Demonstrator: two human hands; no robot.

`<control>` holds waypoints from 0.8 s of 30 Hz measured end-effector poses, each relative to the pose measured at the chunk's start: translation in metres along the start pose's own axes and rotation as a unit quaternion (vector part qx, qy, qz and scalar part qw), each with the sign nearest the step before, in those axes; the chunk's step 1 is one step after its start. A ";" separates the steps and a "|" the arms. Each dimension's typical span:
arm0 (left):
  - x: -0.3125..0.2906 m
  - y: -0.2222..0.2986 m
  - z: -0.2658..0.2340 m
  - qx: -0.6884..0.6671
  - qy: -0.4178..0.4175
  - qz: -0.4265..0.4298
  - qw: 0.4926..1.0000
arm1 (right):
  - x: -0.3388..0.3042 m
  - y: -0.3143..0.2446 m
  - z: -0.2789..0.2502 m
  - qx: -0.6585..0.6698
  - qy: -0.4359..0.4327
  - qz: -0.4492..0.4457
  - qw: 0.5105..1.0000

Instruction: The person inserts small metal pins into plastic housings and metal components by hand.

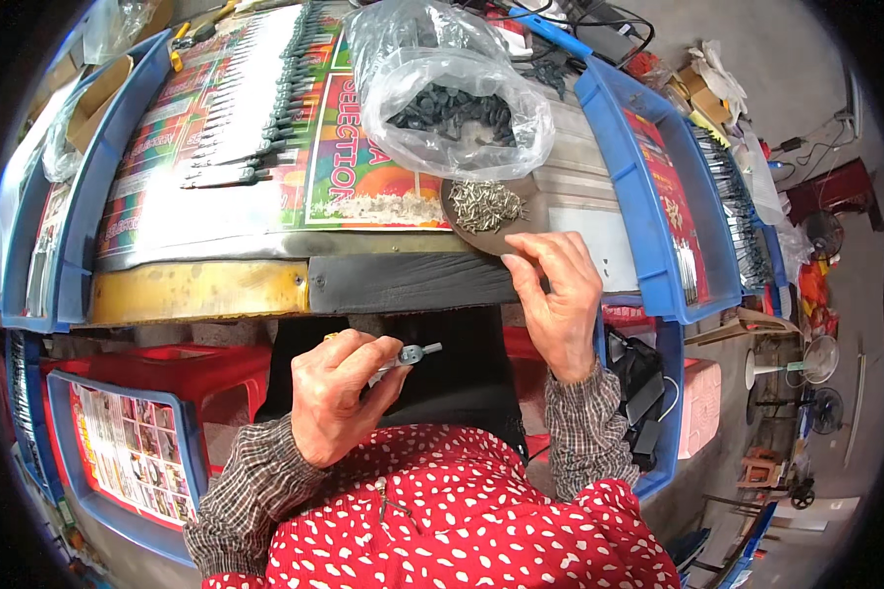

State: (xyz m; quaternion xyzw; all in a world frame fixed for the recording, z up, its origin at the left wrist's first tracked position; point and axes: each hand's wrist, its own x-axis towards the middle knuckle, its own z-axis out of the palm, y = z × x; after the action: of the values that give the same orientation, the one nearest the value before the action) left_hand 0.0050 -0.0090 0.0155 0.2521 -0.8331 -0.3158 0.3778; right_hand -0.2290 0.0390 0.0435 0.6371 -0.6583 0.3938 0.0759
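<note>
Bench [413, 283] is spanning the upper middle, printed sheets [373, 169] covering part of its top. Blue bins are flanking it, left bin [77, 231] and right bin [627, 162]. Clear bag [403, 54] is lying open on the bench's middle, mouth facing the person. Slim dark pieces [228, 178] are lying side by side in a long row, bench's left half. Right hand [560, 299] is reaching over the front edge, thumb and forefinger held narrow; cannot tell if anything is sitting between them. Left hand [339, 388] is hovering above the lap, nearer the person than the bench, fingers curling around a grey piece. Brown dish [486, 241] is resting just below the bag's mouth, near rim right by the right fingertips. Grey piece [410, 354] is poking out of the left hand, narrow tip pointing right. Black parts [447, 110] are filling the bag's mouth. Silvery bits [486, 204] are heaping in the dish.
</note>
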 end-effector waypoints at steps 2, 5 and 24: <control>0.003 -0.001 -0.001 -0.002 0.006 -0.004 1.000 | 0.004 0.008 0.002 -0.036 -0.007 -0.018 0.999; 0.006 -0.002 -0.004 0.006 0.000 -0.020 1.000 | 0.005 0.014 0.005 -0.073 -0.025 -0.027 0.997; 0.007 0.000 -0.008 0.021 -0.013 -0.021 0.999 | 0.003 0.008 0.010 0.017 -0.032 0.033 0.999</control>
State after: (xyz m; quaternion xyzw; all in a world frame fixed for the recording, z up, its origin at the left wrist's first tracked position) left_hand 0.0077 -0.0159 0.0229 0.2729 -0.8388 -0.3093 0.3552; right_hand -0.2324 0.0299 0.0354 0.6288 -0.6741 0.3863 0.0310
